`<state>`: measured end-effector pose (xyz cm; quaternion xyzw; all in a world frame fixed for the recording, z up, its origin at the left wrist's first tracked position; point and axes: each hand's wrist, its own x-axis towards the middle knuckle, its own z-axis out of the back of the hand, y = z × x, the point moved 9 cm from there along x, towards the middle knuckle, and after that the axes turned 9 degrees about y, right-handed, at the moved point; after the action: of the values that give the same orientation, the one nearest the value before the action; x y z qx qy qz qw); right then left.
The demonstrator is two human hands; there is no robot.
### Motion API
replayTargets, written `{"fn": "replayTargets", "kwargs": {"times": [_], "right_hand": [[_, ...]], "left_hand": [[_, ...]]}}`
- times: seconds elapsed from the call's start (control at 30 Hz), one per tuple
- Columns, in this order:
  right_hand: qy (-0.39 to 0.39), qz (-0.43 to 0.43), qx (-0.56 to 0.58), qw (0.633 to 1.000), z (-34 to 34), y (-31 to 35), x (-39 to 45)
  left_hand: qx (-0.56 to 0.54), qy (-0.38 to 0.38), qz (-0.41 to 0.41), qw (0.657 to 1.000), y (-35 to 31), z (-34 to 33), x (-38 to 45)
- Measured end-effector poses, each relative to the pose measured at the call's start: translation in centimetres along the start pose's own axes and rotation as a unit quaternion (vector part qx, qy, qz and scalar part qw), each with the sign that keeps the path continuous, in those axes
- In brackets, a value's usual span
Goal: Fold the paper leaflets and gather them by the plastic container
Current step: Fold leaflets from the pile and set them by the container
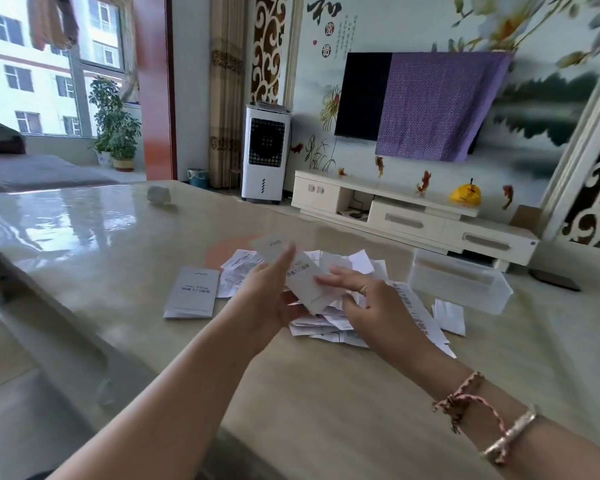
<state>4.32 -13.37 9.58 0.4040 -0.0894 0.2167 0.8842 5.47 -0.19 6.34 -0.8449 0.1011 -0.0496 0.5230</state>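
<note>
Leaflet (300, 271), white with grey print, held raised above the table (118, 258) between both hands, tilted, its far end highest. Left hand (269, 296): fingers curled under and around the near left edge of the sheet, one finger extended up along its face. Right hand (368, 306): fingers reaching left onto the sheet's right edge, lightly bent; whether they pinch it or only touch cannot be told through the blur. Right wrist carries a braided cord bracelet (465, 400) and a pale bangle (510, 434).

Pile of loose leaflets (329, 325), unsorted and overlapping, lying on the table directly beneath the hands, spreading toward the far side and to the right.

Folded leaflet (193, 292), grey cover with printed lettering, lying flat and apart to the left of the pile.

Single white slip (449, 317), lying just in front of the plastic container.

Plastic container (461, 282), clear, rectangular, standing on the table to the right of the pile, near it.

Crumpled pale object (159, 195), far side of the table, well apart from the papers.
</note>
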Motion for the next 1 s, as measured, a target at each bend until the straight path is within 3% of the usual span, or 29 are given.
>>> {"fn": "replayTargets", "kwargs": {"times": [0.2,0.37,0.47,0.57,0.7,0.9,1.0], "right_hand": [[0.091,-0.077,0.233,0.965,-4.0,-0.6,1.8],[0.154,-0.079,0.199,0.964,-8.7,0.8,4.7],[0.126,-0.027,0.11,0.986,-10.0,1.6,6.9],[0.048,0.021,-0.076,0.996,-9.0,1.2,8.8],[0.036,0.027,-0.224,0.973,-8.6,0.1,11.0],[0.114,0.016,-0.364,0.924,-10.8,-0.8,12.9],[0.059,0.037,-0.38,0.922,-10.3,-0.3,13.0]], "left_hand": [[0.203,-0.093,0.01,0.975,-1.3,6.1,0.3],[0.323,-0.2,-0.026,0.925,-4.5,12.5,0.3],[0.382,-0.251,-0.047,0.888,-5.8,15.6,-0.5],[0.449,-0.276,-0.036,0.849,-5.7,17.4,-0.6],[0.515,-0.292,-0.017,0.805,-5.3,18.4,-0.1],[0.621,-0.289,0.06,0.726,-5.0,17.5,-0.2],[0.639,-0.287,0.026,0.713,-5.8,16.0,-0.3]]}}
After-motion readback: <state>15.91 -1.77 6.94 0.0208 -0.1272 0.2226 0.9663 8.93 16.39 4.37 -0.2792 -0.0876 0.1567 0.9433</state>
